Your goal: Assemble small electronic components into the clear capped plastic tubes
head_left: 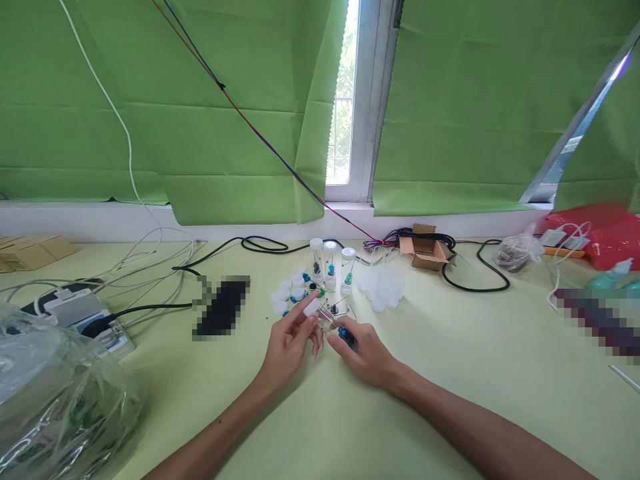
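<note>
Clear tube (327,318) between left hand (291,337) and right hand (373,353), lower centre of the frame.
I see the left pinching its white cap (312,307), the right pinching its other end by a blue piece (346,336); capped tubes (331,263) stand just above, an open cardboard box (425,251) right of centre.

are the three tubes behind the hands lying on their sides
No, the three tubes stand upright on the table, with their white caps at the top.
</note>
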Available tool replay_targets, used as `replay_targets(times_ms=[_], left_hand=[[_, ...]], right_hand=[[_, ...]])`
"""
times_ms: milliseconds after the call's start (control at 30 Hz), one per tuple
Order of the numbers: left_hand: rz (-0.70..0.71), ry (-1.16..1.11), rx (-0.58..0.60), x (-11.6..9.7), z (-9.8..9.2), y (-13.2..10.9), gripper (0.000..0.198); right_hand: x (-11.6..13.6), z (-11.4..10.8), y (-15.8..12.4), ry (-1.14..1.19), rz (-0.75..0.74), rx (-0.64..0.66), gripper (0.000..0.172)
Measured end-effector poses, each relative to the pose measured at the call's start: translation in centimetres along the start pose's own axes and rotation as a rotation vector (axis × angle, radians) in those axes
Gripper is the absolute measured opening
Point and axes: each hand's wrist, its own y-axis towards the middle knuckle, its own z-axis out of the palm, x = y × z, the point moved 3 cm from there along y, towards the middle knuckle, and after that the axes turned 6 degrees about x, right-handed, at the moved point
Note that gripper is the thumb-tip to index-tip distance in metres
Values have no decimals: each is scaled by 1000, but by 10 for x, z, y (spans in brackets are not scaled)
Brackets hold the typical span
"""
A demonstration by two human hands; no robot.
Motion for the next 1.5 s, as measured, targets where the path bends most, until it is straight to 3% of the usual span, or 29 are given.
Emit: replay_targets(times_ms=[433, 700, 800, 967, 1100, 1500], left_hand=[[20, 65, -62, -3, 2, -4, 50], [52, 239, -92, -6, -2, -8, 50], [166, 453, -89, -11, -3, -12, 45], [456, 718, -18, -17, 2, -19, 49], [537, 786, 31, -18, 4, -21, 54], [382, 784, 110, -14, 8, -19, 58]], right_hand=[[0, 1, 0, -43, -3, 14, 28], [6, 0, 0, -95, -45, -24, 24], [9, -2, 0, -89, -124, -64, 28], [19, -5, -2, -91, -294, -210, 52], [25, -7, -3, -136, -373, -250, 49], [35, -21, -3, -325, -363, -190, 63]])
